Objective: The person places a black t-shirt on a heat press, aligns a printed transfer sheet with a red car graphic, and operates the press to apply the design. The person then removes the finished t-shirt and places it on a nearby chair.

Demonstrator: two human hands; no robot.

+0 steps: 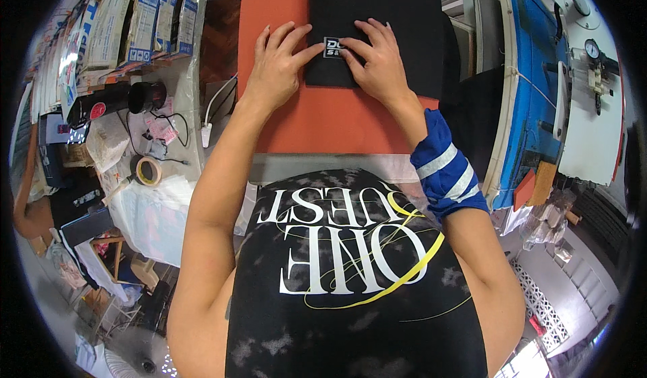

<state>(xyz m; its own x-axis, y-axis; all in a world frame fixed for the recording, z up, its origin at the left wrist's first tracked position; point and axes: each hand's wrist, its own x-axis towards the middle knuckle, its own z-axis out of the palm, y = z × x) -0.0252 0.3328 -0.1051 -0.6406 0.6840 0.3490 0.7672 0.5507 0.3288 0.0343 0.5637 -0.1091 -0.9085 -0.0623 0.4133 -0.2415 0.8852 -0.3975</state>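
Observation:
A small black label with white lettering lies on a dark piece of fabric. The fabric is spread over an orange-red padded board. My left hand rests with fingers spread over the board and the fabric's left edge, its thumb reaching to the label's left side. From the other side, my right hand lies on the dark fabric. Its fingers are apart, with the index finger and thumb at the label's right edge, covering part of it. Neither hand grips the label. A blue band with pale stripes is around my right forearm.
Left of the board, a cluttered table holds cardboard boxes, a roll of tape, a dark cylindrical device and cables. To the right stand a blue panel and a pressure gauge on pale equipment.

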